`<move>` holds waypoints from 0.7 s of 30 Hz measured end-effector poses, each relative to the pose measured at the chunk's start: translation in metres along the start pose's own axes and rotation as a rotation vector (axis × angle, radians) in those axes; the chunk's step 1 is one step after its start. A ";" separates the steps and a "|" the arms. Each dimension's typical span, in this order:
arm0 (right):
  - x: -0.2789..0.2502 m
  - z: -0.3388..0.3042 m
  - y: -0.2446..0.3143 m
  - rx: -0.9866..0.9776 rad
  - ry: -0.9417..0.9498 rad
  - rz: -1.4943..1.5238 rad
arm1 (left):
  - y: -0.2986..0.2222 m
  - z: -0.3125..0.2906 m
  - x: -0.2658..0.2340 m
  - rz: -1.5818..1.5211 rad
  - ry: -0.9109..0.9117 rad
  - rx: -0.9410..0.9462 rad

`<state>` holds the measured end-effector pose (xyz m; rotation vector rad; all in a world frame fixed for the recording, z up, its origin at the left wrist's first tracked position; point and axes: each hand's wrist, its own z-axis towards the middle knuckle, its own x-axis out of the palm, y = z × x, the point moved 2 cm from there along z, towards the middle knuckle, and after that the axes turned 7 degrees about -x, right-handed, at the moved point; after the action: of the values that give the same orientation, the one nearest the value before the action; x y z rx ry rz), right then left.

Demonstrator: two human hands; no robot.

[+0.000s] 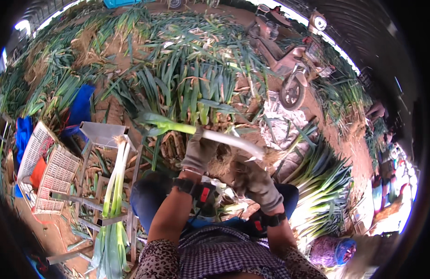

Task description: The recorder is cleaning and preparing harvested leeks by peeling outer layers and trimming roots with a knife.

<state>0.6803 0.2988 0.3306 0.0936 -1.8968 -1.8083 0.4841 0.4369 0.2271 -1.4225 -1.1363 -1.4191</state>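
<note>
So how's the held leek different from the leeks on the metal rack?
The held leek is alone; the rack leeks are a small bunch. The held leek's roots point to the picture's right; the rack leeks' roots to its top. Both have white stalks and green leaves.

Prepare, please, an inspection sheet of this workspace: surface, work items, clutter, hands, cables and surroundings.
Surface: brown ground, largely covered by leek foliage.
Job's things: held leek, root end rightward; leeks across metal rack; leek pile at right.
Clutter: white plastic basket and blue sheet, left.
Hands: gloved left hand grips held leek; gloved right hand near its roots, contact unclear.
Cables: no electrical cable seen.
Surroundings: scooter, upper right.
</note>
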 end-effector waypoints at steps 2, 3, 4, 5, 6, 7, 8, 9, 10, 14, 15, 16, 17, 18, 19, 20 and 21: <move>-0.018 -0.021 0.005 -0.053 -0.067 0.001 | 0.005 0.000 -0.017 0.013 -0.059 -0.024; -0.023 -0.023 0.007 -0.039 -0.155 0.042 | 0.010 0.003 -0.026 0.002 -0.060 -0.013; -0.025 -0.025 0.007 -0.026 -0.240 0.090 | 0.010 0.004 -0.036 0.000 -0.063 0.010; -0.037 -0.028 0.022 -0.145 -0.254 0.217 | 0.017 0.009 -0.032 -0.009 -0.050 0.024; -0.049 -0.038 0.034 -0.259 -0.262 0.354 | 0.027 0.005 -0.033 0.002 -0.085 0.017; -0.057 -0.044 0.047 -0.375 -0.234 0.497 | 0.027 0.004 -0.038 -0.038 -0.143 0.035; -0.069 -0.050 0.065 -0.497 -0.224 0.626 | 0.017 0.006 -0.043 -0.034 -0.129 0.040; -0.083 -0.057 0.078 -0.603 -0.290 0.660 | 0.008 0.003 -0.050 -0.031 -0.127 0.040; -0.101 -0.070 0.096 -0.703 -0.441 0.588 | 0.012 0.004 -0.049 -0.027 -0.116 0.044; -0.076 -0.068 0.084 -0.417 -0.486 -0.278 | 0.027 0.003 -0.033 -0.050 -0.092 -0.001; -0.063 -0.061 0.077 -0.335 -0.435 -0.438 | 0.030 0.006 -0.029 -0.035 -0.094 0.007; -0.050 -0.053 0.071 -0.261 -0.375 -0.604 | 0.035 0.008 -0.027 -0.006 -0.093 0.000; -0.044 -0.047 0.062 -0.155 -0.274 -0.609 | 0.035 0.008 -0.032 0.001 -0.106 0.000; -0.033 -0.040 0.056 -0.152 -0.296 -0.464 | 0.035 0.010 -0.037 0.014 -0.104 0.008; -0.023 -0.030 0.055 -0.103 -0.366 -0.349 | 0.032 0.013 -0.042 0.029 -0.095 0.014; -0.020 -0.024 0.056 -0.062 -0.462 -0.247 | 0.041 0.020 -0.043 0.007 -0.052 -0.012; -0.032 -0.016 0.043 -0.175 -0.486 -0.080 | 0.049 0.025 -0.045 0.013 -0.046 -0.008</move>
<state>0.7270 0.3019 0.3612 -0.3680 -2.0556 -2.1922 0.5394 0.4453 0.1834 -1.4721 -1.1499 -1.3894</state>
